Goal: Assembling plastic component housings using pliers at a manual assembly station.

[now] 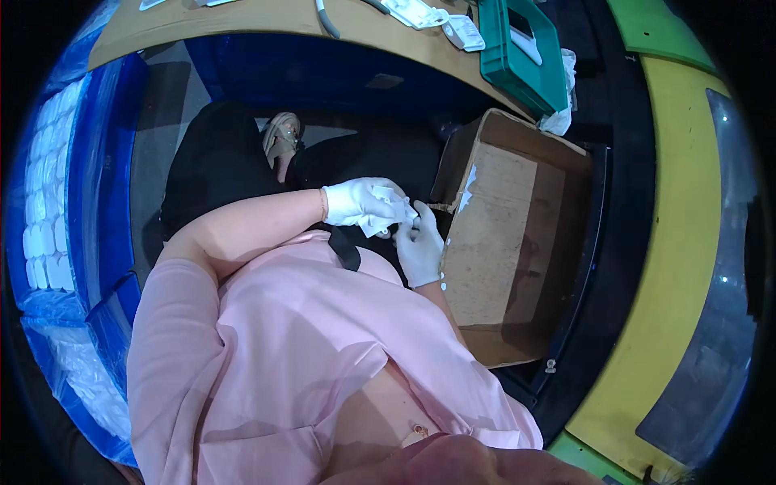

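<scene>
Our left hand (356, 202), in a white glove, is closed around a small crumpled white piece (394, 212) that looks like a wipe or wrapper, over our lap. Our right hand (420, 246), also gloved, sits just beside it with fingers curled, fingertips pinching the lower edge of the same white piece. What the piece is exactly, we cannot tell.

Just right of our hands stands an open cardboard box (501, 242), flaps up, brown inside. Above, a wooden desk (267, 18) curves across the top of the view, carrying a green crate (517, 61) and some white packets (436, 18). Under the desk we see one sandalled foot (281, 139). At far left, blue bins (97, 178) hold rows of small white items (40, 202).
</scene>
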Motion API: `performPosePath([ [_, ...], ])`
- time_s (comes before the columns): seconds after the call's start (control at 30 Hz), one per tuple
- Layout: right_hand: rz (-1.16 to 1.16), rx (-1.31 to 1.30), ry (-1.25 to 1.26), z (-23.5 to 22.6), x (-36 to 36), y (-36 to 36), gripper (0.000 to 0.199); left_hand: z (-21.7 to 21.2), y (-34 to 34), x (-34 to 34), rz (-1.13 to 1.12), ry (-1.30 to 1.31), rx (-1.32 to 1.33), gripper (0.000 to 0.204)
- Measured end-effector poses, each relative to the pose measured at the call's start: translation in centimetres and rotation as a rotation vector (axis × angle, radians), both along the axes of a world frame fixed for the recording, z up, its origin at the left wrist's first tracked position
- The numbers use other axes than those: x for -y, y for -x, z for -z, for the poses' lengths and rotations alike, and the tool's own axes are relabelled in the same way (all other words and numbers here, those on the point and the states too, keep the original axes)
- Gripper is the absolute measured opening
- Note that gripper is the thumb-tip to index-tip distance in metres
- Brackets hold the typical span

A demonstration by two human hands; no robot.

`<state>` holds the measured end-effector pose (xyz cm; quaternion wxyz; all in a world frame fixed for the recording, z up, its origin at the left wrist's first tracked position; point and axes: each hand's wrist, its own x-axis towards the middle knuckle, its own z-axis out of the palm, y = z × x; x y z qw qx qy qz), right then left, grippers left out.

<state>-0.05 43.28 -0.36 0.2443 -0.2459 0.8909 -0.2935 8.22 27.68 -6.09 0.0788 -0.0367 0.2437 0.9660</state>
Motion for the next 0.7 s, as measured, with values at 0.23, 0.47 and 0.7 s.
performPosePath([
  [0.23,-0.227,-0.349,0.003,1.0,0.8,0.0,0.037,2.2,0.0,-0.5,0.042,-0.053,-0.038,0.043],
  [0.47,0.097,0.21,0.107,-3.1,-3.0,2.1,0.036,1.5,-0.6,0.1,-0.017,-0.104,-0.035,0.047],
  [0.7,0.796,-0.261,0.482,-5.9,-31.6,7.8,0.017,1.8,-1.3,0.9,0.055,-0.292,-0.028,0.046],
])
